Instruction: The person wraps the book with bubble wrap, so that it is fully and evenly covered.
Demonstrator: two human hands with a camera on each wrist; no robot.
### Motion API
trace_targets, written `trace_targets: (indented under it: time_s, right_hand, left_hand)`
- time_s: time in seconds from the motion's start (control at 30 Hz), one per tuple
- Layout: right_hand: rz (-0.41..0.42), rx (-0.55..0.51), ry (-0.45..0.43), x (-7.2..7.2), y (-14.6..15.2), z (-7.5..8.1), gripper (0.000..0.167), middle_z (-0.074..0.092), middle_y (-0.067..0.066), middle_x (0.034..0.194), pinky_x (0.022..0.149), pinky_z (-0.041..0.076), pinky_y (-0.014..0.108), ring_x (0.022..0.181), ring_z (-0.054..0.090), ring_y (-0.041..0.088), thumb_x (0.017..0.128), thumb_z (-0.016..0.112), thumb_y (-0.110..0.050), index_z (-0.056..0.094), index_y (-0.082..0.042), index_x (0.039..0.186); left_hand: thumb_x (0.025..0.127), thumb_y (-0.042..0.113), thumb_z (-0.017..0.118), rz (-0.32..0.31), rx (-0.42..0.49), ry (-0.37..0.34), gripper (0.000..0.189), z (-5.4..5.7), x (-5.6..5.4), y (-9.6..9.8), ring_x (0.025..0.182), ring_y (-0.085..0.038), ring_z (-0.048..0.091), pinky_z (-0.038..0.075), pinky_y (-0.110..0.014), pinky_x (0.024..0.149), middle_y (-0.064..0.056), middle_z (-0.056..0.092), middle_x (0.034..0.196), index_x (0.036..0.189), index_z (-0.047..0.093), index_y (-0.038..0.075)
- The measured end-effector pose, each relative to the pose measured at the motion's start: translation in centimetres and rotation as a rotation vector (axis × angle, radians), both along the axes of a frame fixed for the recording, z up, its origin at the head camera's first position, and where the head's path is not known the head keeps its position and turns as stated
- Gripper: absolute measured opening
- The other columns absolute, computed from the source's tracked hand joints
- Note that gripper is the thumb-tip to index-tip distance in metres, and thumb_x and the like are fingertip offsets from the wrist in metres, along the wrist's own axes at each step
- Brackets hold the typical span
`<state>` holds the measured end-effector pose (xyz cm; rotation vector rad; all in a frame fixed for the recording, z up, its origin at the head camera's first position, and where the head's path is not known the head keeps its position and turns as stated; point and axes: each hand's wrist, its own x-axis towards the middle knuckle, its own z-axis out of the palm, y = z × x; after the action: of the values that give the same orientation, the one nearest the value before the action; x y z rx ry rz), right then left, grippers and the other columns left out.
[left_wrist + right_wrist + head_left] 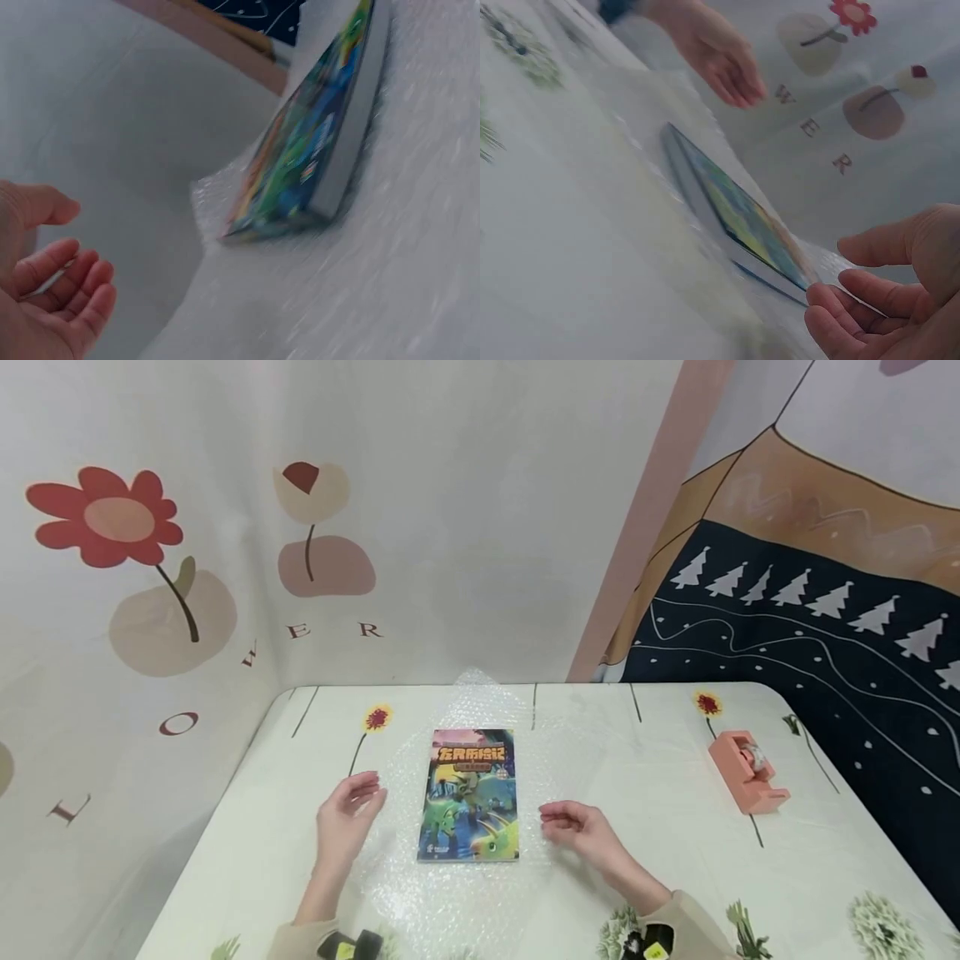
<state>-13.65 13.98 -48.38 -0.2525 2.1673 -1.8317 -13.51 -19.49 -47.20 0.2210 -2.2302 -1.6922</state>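
Note:
A colourful book (471, 797) with dinosaurs on its cover lies face up on a sheet of bubble wrap (442, 902). My left hand (347, 814) hovers left of the book, apart from it, fingers loosely curled and holding nothing. On the other side, my right hand (585, 835) is held off the book's right edge, likewise with nothing in it. The left wrist view shows the book (300, 150) from its corner, with a thick pale page edge. In the right wrist view the fingers of the right hand (900, 292) are relaxed, the thumb apart from them.
A pink tape dispenser (742, 777) with a roll of clear tape stands at the table's right side. Beneath everything is a white flower-printed tablecloth (645, 760). Behind the table hangs a pale printed curtain (465, 527), with a dark tree-patterned cloth (795, 643) at right.

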Motion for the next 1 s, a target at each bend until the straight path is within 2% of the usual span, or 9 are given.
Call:
trace_targets:
  time_s: [0.1, 0.2, 0.3, 0.4, 0.5, 0.6, 0.73, 1.0]
  right_hand:
    - [0.093, -0.013, 0.001, 0.9, -0.9, -0.4, 0.037, 0.061, 0.026, 0.105, 0.077, 0.053, 0.019, 0.088, 0.061, 0.017, 0.082, 0.065, 0.001, 0.054, 0.015, 0.114]
    - [0.186, -0.017, 0.017, 1.8, -1.7, -0.6, 0.034, 0.063, 0.024, 0.101, 0.076, 0.053, 0.020, 0.087, 0.062, 0.017, 0.080, 0.066, 0.003, 0.057, 0.015, 0.111]
    - [0.279, -0.002, 0.075, 2.5, -2.2, -0.8, 0.033, 0.064, 0.023, 0.097, 0.077, 0.054, 0.022, 0.085, 0.063, 0.019, 0.079, 0.067, 0.003, 0.059, 0.013, 0.109]
    - [0.370, 0.044, 0.195, 3.0, -2.4, -0.9, 0.032, 0.065, 0.020, 0.098, 0.077, 0.055, 0.025, 0.087, 0.063, 0.021, 0.078, 0.070, 0.000, 0.061, 0.009, 0.108]
    - [0.464, 0.097, 0.343, 3.3, -2.5, -0.9, 0.032, 0.065, 0.016, 0.103, 0.079, 0.054, 0.027, 0.092, 0.063, 0.020, 0.079, 0.072, -0.002, 0.062, 0.004, 0.109]
    - [0.564, 0.160, 0.533, 3.4, -2.5, -1.0, 0.036, 0.065, 0.011, 0.107, 0.084, 0.052, 0.027, 0.098, 0.061, 0.018, 0.077, 0.074, -0.004, 0.062, 0.000, 0.110]
    - [0.669, 0.266, 0.731, 3.7, -2.5, -1.1, 0.045, 0.062, 0.004, 0.114, 0.093, 0.046, 0.026, 0.108, 0.055, 0.014, 0.071, 0.076, -0.007, 0.061, -0.006, 0.114]
    - [0.772, 0.473, 0.876, 4.4, -3.1, -0.7, 0.059, 0.055, 0.004, 0.123, 0.094, 0.042, 0.024, 0.115, 0.048, 0.015, 0.066, 0.077, -0.013, 0.058, -0.012, 0.121]
  left_hand:
    - [0.081, -0.011, 0.064, -0.114, 0.039, 0.005, 0.032, -0.6, -1.1, 1.5, 0.094, -0.016, 0.060, 0.050, -0.016, 0.085, -0.028, 0.060, 0.107, 0.112, 0.057, -0.013]
    - [0.080, -0.010, 0.065, -0.236, 0.041, -0.004, 0.034, -0.9, -1.9, 2.9, 0.100, -0.029, 0.059, 0.050, -0.026, 0.090, -0.029, 0.059, 0.109, 0.113, 0.057, -0.014]
    - [0.080, -0.006, 0.067, -0.343, 0.021, -0.037, 0.036, -1.1, -2.3, 3.9, 0.106, -0.036, 0.056, 0.047, -0.036, 0.096, -0.026, 0.059, 0.114, 0.115, 0.056, -0.011]
    - [0.080, -0.005, 0.067, -0.422, 0.007, -0.063, 0.038, -1.3, -2.6, 4.6, 0.107, -0.039, 0.054, 0.046, -0.043, 0.097, -0.026, 0.058, 0.116, 0.116, 0.055, -0.012]
    - [0.080, -0.005, 0.068, -0.451, 0.011, -0.104, 0.039, -1.6, -2.9, 5.1, 0.107, -0.037, 0.055, 0.046, -0.043, 0.096, -0.024, 0.059, 0.114, 0.116, 0.056, -0.010]
    - [0.079, -0.004, 0.069, -0.460, 0.013, -0.128, 0.039, -2.2, -3.0, 5.3, 0.107, -0.035, 0.055, 0.047, -0.042, 0.096, -0.021, 0.060, 0.113, 0.116, 0.057, -0.009]
    - [0.078, -0.007, 0.069, -0.441, 0.022, -0.152, 0.039, -2.7, -3.2, 5.5, 0.108, -0.036, 0.055, 0.045, -0.044, 0.097, -0.022, 0.059, 0.114, 0.116, 0.057, -0.009]
    - [0.078, -0.004, 0.070, -0.447, 0.037, -0.145, 0.038, -2.9, -3.3, 5.2, 0.105, -0.032, 0.057, 0.047, -0.042, 0.095, -0.019, 0.062, 0.112, 0.114, 0.059, -0.006]
